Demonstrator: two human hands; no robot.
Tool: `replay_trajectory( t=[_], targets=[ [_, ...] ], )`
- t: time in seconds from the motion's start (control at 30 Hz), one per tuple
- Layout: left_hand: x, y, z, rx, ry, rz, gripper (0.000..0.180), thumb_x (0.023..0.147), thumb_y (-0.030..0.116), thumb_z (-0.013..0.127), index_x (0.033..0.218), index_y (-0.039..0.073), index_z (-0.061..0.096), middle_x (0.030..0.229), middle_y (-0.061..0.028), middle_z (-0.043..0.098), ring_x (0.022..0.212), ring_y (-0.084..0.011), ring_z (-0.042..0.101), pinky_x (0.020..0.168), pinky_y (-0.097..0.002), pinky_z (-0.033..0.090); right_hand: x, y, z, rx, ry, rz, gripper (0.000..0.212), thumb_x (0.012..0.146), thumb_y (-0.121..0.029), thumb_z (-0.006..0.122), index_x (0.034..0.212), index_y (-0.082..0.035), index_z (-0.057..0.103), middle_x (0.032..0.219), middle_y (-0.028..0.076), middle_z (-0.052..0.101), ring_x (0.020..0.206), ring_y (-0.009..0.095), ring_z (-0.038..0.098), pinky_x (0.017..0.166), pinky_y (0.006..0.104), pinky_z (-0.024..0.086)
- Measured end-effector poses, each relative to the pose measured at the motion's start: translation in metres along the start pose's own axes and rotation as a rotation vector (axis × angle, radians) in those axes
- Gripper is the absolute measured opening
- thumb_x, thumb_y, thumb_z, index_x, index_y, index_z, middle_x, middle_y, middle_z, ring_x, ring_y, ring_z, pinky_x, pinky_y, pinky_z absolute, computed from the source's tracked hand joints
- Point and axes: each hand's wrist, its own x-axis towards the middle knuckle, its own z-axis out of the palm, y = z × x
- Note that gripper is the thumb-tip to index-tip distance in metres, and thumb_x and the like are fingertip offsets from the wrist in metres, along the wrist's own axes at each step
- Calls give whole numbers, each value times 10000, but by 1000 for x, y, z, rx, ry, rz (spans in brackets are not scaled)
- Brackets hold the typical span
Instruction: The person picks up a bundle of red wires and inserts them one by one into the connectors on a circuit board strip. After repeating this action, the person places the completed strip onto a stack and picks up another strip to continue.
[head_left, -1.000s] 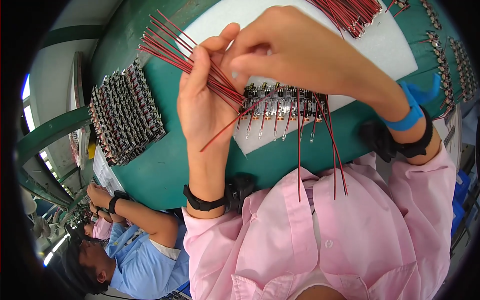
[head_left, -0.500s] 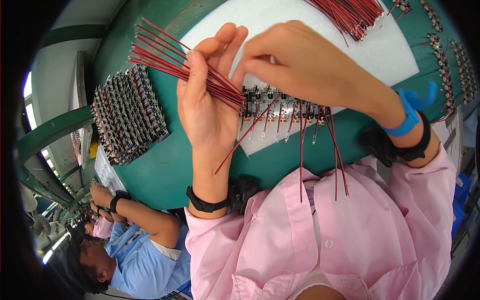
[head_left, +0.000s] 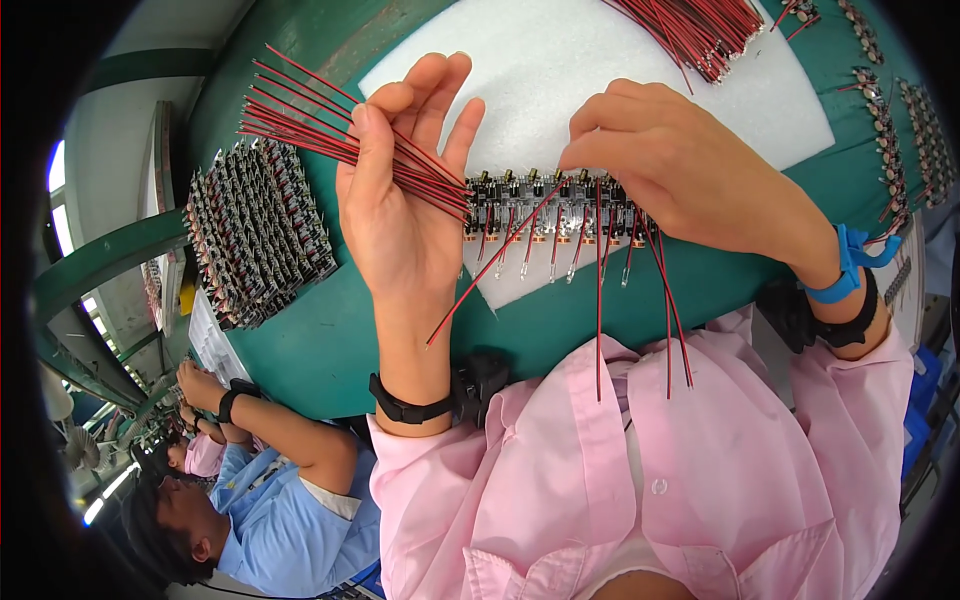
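My left hand (head_left: 410, 225) holds a loose bundle of thin red-and-black wires (head_left: 300, 125) across the palm under the thumb, its other fingers raised and apart. At the bundle's right end lies a row of small circuit boards (head_left: 540, 205) with clear LEDs along the near side. Over this row, my right hand (head_left: 665, 165) has thumb and forefinger pinched at the upper end of a slanting red-and-black wire (head_left: 495, 260). Its exact contact with that wire is partly hidden. Several more wires (head_left: 599, 300) reach from the boards toward my pink shirt.
A white foam sheet (head_left: 520, 80) lies on the green table (head_left: 310, 370). More red-and-black wires (head_left: 700, 35) are piled at its far edge. Stacked circuit boards (head_left: 260, 235) stand on the left, further board strips (head_left: 880, 130) on the right. A co-worker in blue (head_left: 290, 520) sits at left.
My right hand has moved right and nearer, from beside the wire bundle to the slanting wire's end over the boards. My left hand has shifted slightly left with the bundle.
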Motion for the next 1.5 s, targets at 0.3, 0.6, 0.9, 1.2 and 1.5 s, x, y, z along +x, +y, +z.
replay_trajectory(
  t=[0.3,0.6,0.9,1.2,1.5],
  targets=[
    [0,0,0,-1,-12,-1,273,889,216,318,924,3,485,1067,-156,489,1077,-285,420,852,-400,391,-3,-2,0,-92,-26,-76,211,593,60,501,774,-37,554,857,69,486,824,221,457,731,310,348],
    [0,0,2,4,-10,-17,273,890,206,313,932,-2,484,1078,-157,483,1077,-287,420,860,-393,389,8,-5,-8,-75,5,-42,131,650,15,520,769,-25,558,788,62,500,756,208,471,681,295,365],
    [-3,-7,5,-53,-25,-53,314,888,223,316,984,-34,468,1117,-162,457,993,-252,481,787,-341,434,65,-18,17,513,170,61,142,692,-91,537,592,9,522,490,58,479,437,87,427,426,221,331],
    [1,1,4,247,118,104,310,875,239,374,924,-39,503,767,-59,494,613,-101,458,485,-213,364,67,-20,2,881,-49,342,147,727,-111,527,638,3,506,547,30,518,457,75,449,446,198,340],
    [-5,10,14,571,98,-129,208,810,216,508,774,12,525,493,61,361,395,-8,277,344,-176,194,71,-16,-12,1162,133,435,121,770,-83,497,722,9,560,583,32,528,502,52,450,465,172,365]
  ],
)
